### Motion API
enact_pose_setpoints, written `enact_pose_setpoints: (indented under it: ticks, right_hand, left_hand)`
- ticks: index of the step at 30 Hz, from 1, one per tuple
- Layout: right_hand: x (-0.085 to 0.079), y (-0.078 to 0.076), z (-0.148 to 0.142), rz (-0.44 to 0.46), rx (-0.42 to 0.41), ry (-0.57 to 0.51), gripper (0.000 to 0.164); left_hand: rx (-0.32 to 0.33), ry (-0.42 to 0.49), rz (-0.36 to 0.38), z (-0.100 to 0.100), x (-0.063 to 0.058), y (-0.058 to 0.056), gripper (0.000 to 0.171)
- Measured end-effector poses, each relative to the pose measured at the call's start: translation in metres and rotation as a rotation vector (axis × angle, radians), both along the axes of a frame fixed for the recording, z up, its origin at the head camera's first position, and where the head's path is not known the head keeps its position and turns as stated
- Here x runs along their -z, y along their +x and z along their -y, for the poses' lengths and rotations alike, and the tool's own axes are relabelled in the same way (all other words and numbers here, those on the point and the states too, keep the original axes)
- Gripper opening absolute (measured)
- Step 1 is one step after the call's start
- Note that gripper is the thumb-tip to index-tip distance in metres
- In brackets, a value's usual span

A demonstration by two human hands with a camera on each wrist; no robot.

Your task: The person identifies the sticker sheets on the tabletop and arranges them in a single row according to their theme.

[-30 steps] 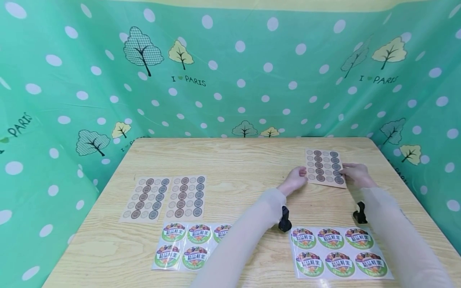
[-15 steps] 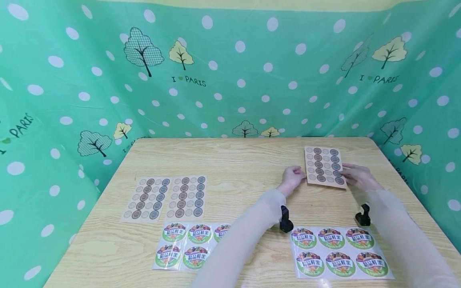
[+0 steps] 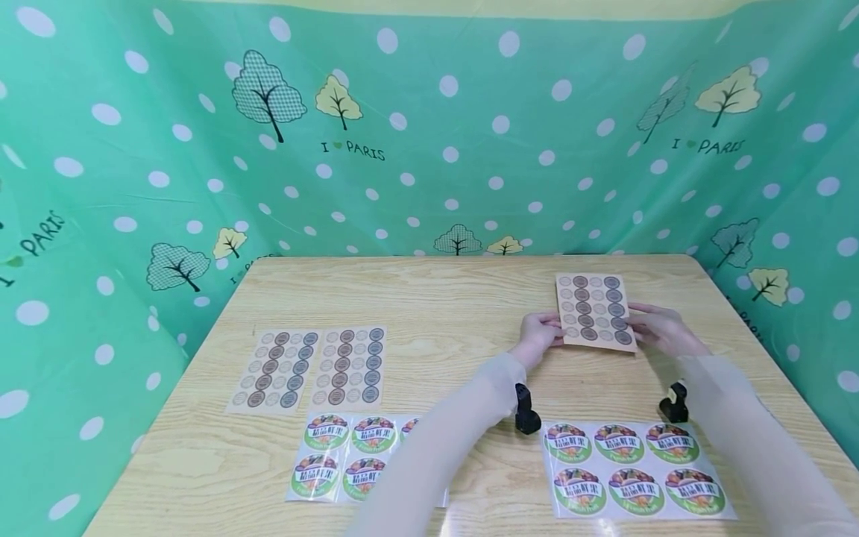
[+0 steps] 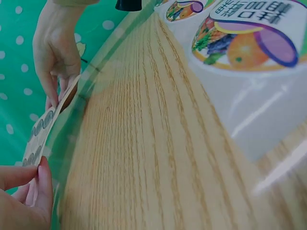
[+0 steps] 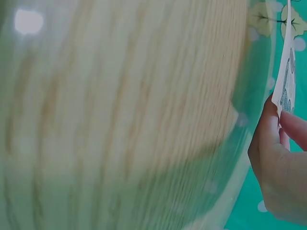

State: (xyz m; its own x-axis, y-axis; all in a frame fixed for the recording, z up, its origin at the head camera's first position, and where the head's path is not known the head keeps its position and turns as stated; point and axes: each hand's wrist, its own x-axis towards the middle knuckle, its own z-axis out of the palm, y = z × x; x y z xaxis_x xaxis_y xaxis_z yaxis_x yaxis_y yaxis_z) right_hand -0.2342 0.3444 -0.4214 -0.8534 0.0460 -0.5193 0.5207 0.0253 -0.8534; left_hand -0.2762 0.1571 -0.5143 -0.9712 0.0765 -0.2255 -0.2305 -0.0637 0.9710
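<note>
A kraft-brown sticker sheet [image 3: 593, 312] with rows of round labels is held up over the far right of the table, tilted toward the head camera. The left hand [image 3: 537, 337] pinches its left edge near the lower corner, thumb against fingers, as the left wrist view shows on the hand [image 4: 29, 194]. On the opposite edge, the right hand [image 3: 666, 330] grips the sheet between thumb and fingers; in the right wrist view this hand [image 5: 283, 167] has its fingers behind the sheet [image 5: 286, 72].
Two similar brown sticker sheets [image 3: 274, 373] [image 3: 349, 368] lie side by side at the left. Glossy fruit-sticker sheets lie near the front, one at centre left [image 3: 335, 477], partly under the left sleeve, one at right [image 3: 634, 470]. A green polka-dot curtain [image 3: 429, 149] surrounds the wooden table [image 3: 429, 291].
The brown sticker sheet has risen off the table, tilted up, then shifted slightly left with both hands. The left hand has taken a fuller hold of its edge.
</note>
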Motion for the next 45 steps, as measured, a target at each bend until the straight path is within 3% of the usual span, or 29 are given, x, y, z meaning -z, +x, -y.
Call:
enact_pose_setpoints:
  ticks: [1, 3, 4, 7, 8, 11, 14, 24, 37, 45]
  right_hand:
    - [0.0, 0.0, 0.001, 0.003, 0.0, -0.01, 0.064]
    - [-0.001, 0.001, 0.004, 0.005, -0.003, -0.015, 0.064]
    - [0.0, 0.001, 0.005, 0.005, -0.007, -0.014, 0.063]
    - [0.0, 0.004, 0.009, 0.003, -0.02, 0.003, 0.062]
    - [0.0, 0.005, 0.01, 0.003, -0.024, 0.009, 0.062]
    - [-0.002, 0.007, 0.015, 0.005, -0.021, -0.013, 0.064]
    - [-0.005, 0.009, 0.019, 0.001, -0.024, -0.045, 0.065]
    - [-0.013, 0.016, 0.038, -0.027, -0.077, -0.121, 0.067]
    - [-0.015, 0.025, 0.06, -0.086, -0.177, -0.062, 0.064]
    - [-0.016, 0.029, 0.075, -0.084, -0.176, -0.117, 0.064]
  left_hand:
    - [0.005, 0.012, -0.036, -0.001, 0.012, -0.006, 0.036]
    - [0.014, 0.07, 0.012, 0.0, 0.021, -0.014, 0.035]
    - [0.003, 0.074, 0.049, 0.005, 0.009, -0.007, 0.035]
    - [-0.025, 0.083, 0.066, 0.018, -0.021, 0.014, 0.035]
    - [-0.037, 0.083, 0.105, 0.024, -0.038, 0.024, 0.036]
    - [-0.055, 0.082, 0.099, 0.035, -0.057, 0.039, 0.034]
    - [-0.064, 0.072, 0.106, 0.043, -0.064, 0.046, 0.033]
    - [-0.038, 0.119, 0.168, 0.071, -0.07, 0.054, 0.038]
    - [-0.004, 0.115, 0.16, 0.104, -0.081, 0.068, 0.045]
    - [0.025, 0.089, 0.144, 0.123, -0.086, 0.076, 0.049]
